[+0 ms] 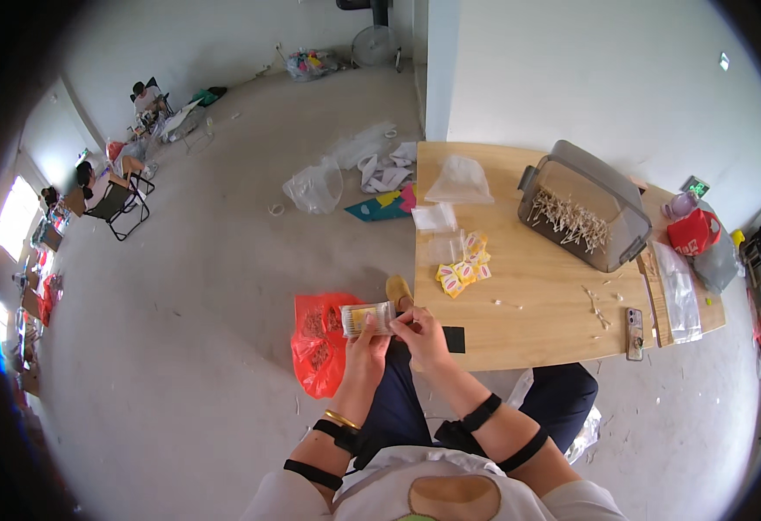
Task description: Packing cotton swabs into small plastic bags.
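Note:
Between my two hands is a small clear packet of cotton swabs point(352, 322) with a yellow card inside. My left hand point(368, 349) grips it from below, the thumb lying across its front. The fingers of my right hand point(424, 337) pinch the packet's right end. Just beyond and left of my knees, under the packet, a red plastic bag point(315, 369) hangs or stands open with many small sticks showing inside. To the right on the wooden table point(519, 321) lie several yellow-and-white cards point(463, 273) and small clear bags point(435, 217).
A grey lidless bin point(571, 187) of loose cotton swabs stands on the table. Near it are a phone point(635, 334), stray swabs point(596, 308), a wooden strip and a red bag point(695, 233). Plastic bags point(315, 187) litter the floor; people sit on chairs point(120, 204) at far left.

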`<action>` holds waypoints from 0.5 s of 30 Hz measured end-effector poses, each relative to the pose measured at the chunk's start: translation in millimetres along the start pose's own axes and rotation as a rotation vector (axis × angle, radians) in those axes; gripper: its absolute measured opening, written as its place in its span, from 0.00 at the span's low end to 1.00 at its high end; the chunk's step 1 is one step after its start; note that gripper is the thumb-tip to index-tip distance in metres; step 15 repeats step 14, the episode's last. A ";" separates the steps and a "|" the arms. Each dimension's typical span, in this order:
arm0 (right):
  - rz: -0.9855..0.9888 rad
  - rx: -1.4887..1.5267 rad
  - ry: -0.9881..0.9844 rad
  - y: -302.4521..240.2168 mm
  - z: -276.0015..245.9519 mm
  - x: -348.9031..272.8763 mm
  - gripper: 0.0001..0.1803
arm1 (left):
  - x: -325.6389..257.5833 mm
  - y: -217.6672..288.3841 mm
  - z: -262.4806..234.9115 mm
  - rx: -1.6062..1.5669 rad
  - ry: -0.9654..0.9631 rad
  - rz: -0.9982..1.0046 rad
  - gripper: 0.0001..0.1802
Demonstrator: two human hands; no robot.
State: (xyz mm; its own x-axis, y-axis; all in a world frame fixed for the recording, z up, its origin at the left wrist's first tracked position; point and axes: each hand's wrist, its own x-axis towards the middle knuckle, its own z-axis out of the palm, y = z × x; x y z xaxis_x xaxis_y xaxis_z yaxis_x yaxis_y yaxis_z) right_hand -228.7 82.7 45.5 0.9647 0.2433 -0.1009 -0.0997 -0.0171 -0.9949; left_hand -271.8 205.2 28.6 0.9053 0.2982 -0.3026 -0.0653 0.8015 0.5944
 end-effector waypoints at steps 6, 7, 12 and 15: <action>-0.131 0.117 -0.085 -64.1 -55.2 -19.5 0.06 | -23.8 35.0 21.9 -0.027 -0.498 -0.343 0.22; -0.339 -0.102 -0.078 -80.2 -65.8 -26.3 0.06 | -24.7 43.5 18.8 0.198 -0.456 -0.371 0.27; -0.438 -0.360 -0.213 -136.1 -101.1 -63.3 0.05 | -50.2 63.4 65.0 0.847 -0.709 0.092 0.35; -0.393 -0.348 -0.230 -147.3 -105.2 -79.4 0.04 | -52.6 59.7 77.9 1.105 -0.800 -0.131 0.43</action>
